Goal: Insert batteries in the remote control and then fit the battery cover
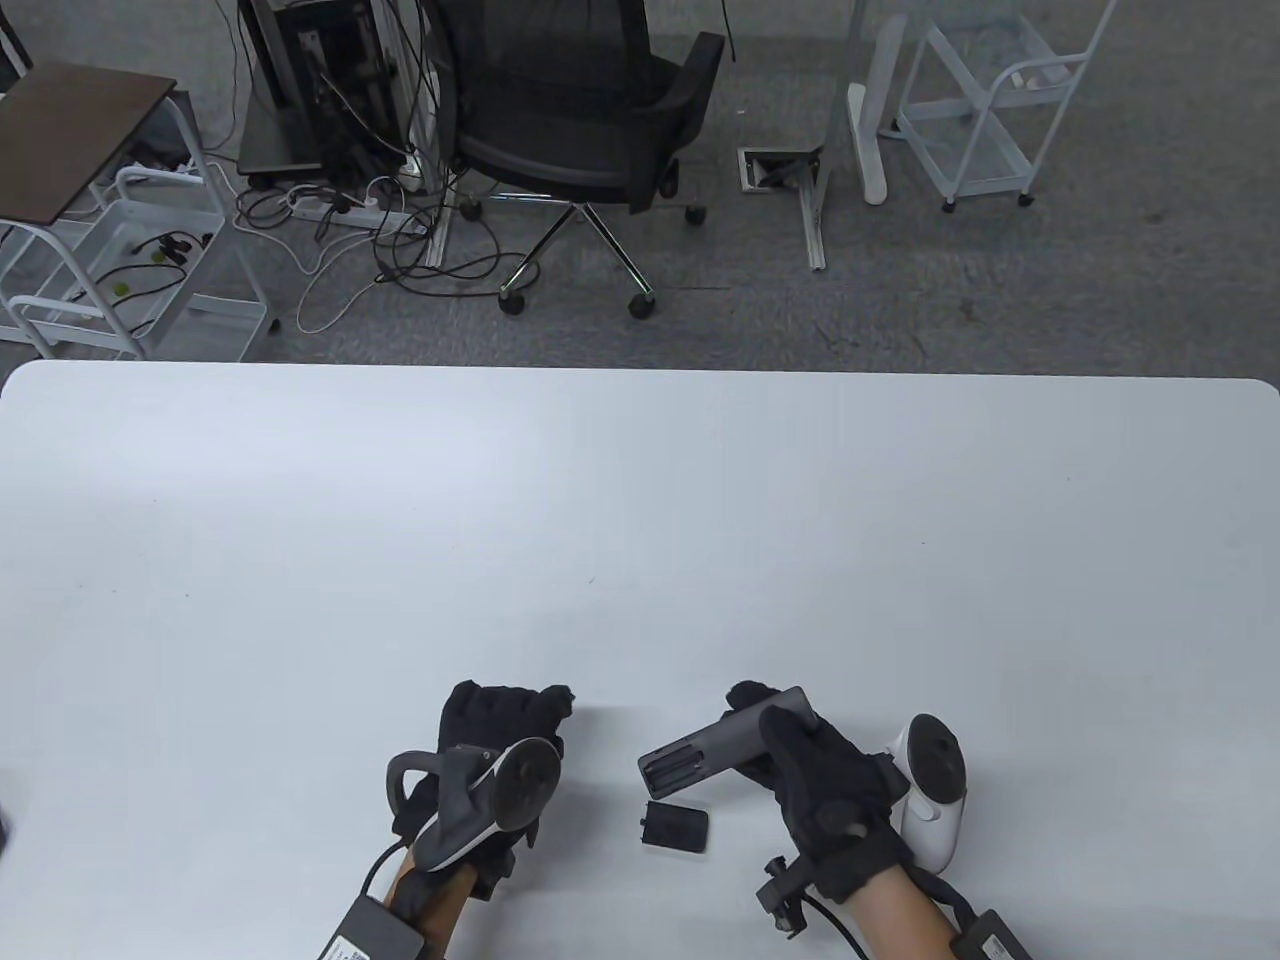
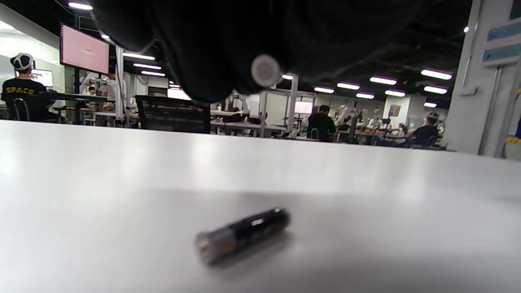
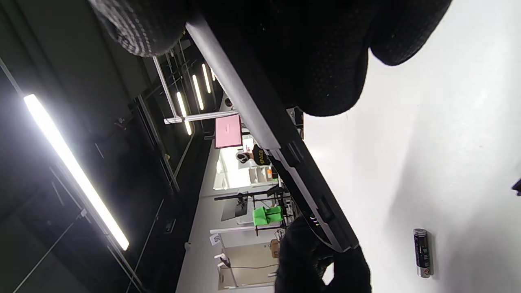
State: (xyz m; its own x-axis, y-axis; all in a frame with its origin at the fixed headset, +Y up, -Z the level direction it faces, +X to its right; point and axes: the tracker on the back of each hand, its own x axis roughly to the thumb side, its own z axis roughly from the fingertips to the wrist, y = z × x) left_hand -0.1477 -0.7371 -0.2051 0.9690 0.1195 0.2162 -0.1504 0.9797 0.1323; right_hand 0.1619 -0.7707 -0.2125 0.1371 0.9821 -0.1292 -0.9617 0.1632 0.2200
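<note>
A: Right hand (image 1: 820,785)?
B: Clamped on the remote (image 1: 720,745), raised off the table (image 1: 640,520), open battery bay at its left end.
A: Left hand (image 1: 500,730)?
B: Fingers curled round one battery (image 2: 264,70), its end showing. A second battery (image 2: 243,235) lies on the table under that hand.
A: Cover (image 1: 675,827)?
B: Flat on the table, just below the remote's bay.

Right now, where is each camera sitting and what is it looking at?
Table view: high above, looking down at the table and floor; shows the left hand, and the right hand holding the remote, cover lying below it.
Left wrist view: low over the table, facing the room; gloved fingers hang above a battery.
Right wrist view: turned sideways; fingers grip the remote.
Both wrist views show a battery lying on the table.
</note>
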